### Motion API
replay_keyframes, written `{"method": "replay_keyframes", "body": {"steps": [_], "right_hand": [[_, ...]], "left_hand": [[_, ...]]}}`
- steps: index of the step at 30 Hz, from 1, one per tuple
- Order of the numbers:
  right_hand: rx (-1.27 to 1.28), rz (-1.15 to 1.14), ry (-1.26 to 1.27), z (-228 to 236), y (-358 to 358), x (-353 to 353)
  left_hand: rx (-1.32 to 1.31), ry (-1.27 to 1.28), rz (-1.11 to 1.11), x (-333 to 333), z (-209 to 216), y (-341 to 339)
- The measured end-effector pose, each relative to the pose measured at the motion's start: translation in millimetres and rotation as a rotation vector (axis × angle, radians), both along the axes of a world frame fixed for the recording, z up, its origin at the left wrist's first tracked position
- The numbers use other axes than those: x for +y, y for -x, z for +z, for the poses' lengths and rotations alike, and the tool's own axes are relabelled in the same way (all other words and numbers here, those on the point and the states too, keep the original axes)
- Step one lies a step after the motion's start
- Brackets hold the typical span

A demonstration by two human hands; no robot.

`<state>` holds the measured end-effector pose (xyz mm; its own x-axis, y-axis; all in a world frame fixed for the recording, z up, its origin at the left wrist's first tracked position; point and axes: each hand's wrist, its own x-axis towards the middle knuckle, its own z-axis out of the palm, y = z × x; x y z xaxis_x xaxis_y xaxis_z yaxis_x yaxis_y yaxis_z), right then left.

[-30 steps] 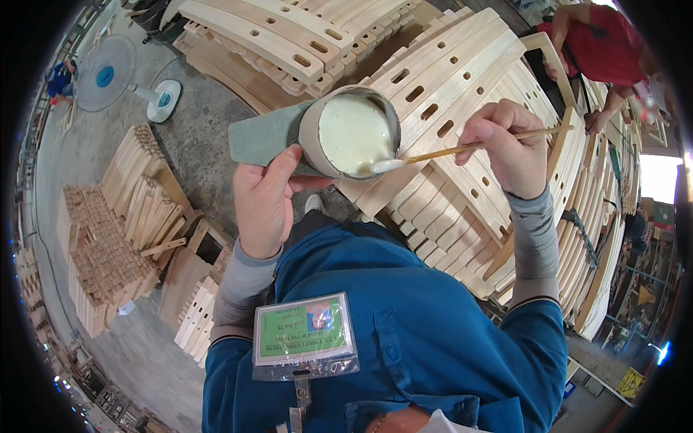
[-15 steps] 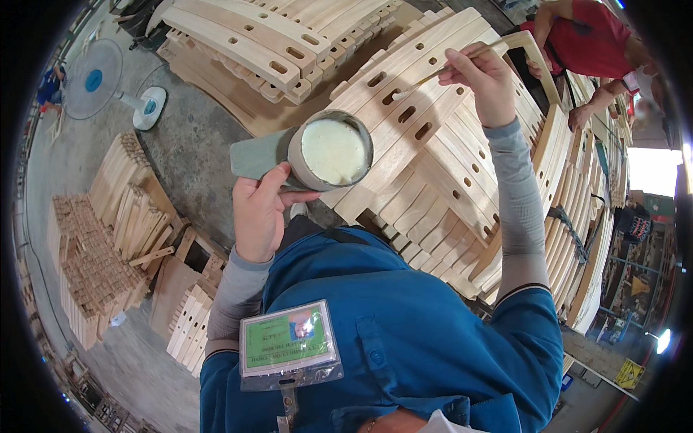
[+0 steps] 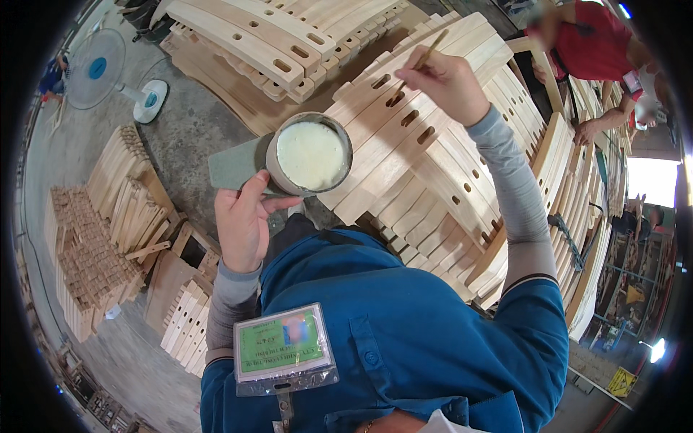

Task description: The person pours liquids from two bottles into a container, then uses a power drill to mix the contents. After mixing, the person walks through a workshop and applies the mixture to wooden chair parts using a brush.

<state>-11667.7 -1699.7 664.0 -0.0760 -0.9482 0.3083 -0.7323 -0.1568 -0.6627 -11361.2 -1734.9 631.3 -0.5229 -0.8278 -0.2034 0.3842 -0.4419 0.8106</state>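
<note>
My left hand (image 3: 244, 227) grips a round cup by its flat grey-green handle (image 3: 234, 164). The cup (image 3: 274, 160) is nearly full of a creamy white liquid (image 3: 310, 153). In my right hand (image 3: 449, 85) is a thin wooden stick (image 3: 432, 49), pinched between thumb and fingers and slanting down. Its lower end is at an oval slot in one of the pale wooden slats (image 3: 361, 137), which lie side by side in a stack. Whether that tip carries bristles is hidden. The cup hangs beside the near left ends of these slats.
More slotted slats (image 3: 271, 43) are stacked at the back. A standing fan (image 3: 97, 68) and piles of wood pieces (image 3: 94, 252) occupy the left floor. On the right, a person in red (image 3: 595, 40) works beside upright wooden parts (image 3: 570, 209).
My right hand has moved left, and the stick has tipped from nearly level to steep, its end now at a slot. My left hand and the cup have shifted slightly left.
</note>
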Motion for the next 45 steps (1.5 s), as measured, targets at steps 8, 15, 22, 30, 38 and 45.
{"method": "replay_keyframes", "body": {"steps": [8, 15, 22, 30, 38, 45], "right_hand": [[-0.119, 0.013, -0.075, 6.0, -11.8, 3.5], [-0.007, -0.044, -0.036, 11.9, 5.5, 4.4], [-0.397, -0.024, -0.081, 15.6, 25.8, 14.8], [-0.69, 0.117, -0.012, 75.4, -37.0, 74.3], [-0.683, 0.043, -0.042, 52.5, -65.9, 76.1], [-1.129, -0.039, -0.065, 27.6, -54.3, 97.6]], "left_hand": [[-0.015, 0.02, 0.037, -0.9, 4.3, -7.6], [0.012, 0.04, 0.001, -1.1, 3.4, 1.0], [0.008, 0.076, -0.066, -0.9, 4.2, 9.2], [-0.025, 0.152, -0.053, 5.3, 19.0, 13.7], [0.011, 0.152, -0.083, 10.2, 26.6, 15.2], [0.053, 0.127, -0.025, 18.8, 15.8, 22.9]]}}
